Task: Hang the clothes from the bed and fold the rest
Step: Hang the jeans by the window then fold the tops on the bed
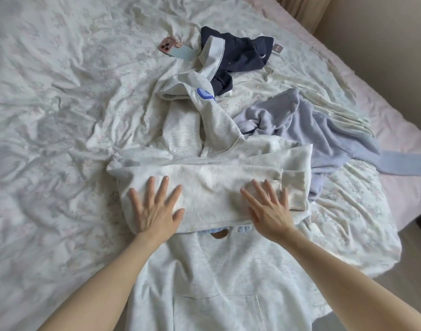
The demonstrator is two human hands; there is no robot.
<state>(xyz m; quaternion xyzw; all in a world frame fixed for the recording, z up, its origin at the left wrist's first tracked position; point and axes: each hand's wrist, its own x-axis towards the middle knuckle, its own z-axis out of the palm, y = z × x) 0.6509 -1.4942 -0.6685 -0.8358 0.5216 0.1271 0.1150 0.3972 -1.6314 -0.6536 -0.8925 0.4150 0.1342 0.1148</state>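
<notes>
- Pressing flat on a pale grey fleece hooded sweatshirt (212, 187), both hands lie palm-down on the sleeves folded across its chest.
- The left hand (155, 209) has its fingers (150, 187) straight and spread wide, resting on the left end of the folded band of cloth.
- The right hand (270, 212) has its fingers (258, 189) straight and fanned too, lying flat on the cloth just short of the ribbed cuff (294, 189), which sits beyond the outer fingertips.
- The sweatshirt lies spread on the bed (49, 103), which is covered by a crumpled white floral sheet; its hood, with a blue embroidered patch (205, 94), stretches away past the fingertips, and its front pocket lies back toward the wrists.
- Beyond the right fingertips and to their outer side, a lilac ribbed knit garment (324, 130) lies crumpled, touching the sweatshirt's edge.
- Farther past the fingertips, beyond the hood, a dark navy garment with a white lace-edged collar (243, 53) lies bunched.
- Just beside it, a pink-cased phone (172, 47) rests on the sheet, well apart from both hands.
</notes>
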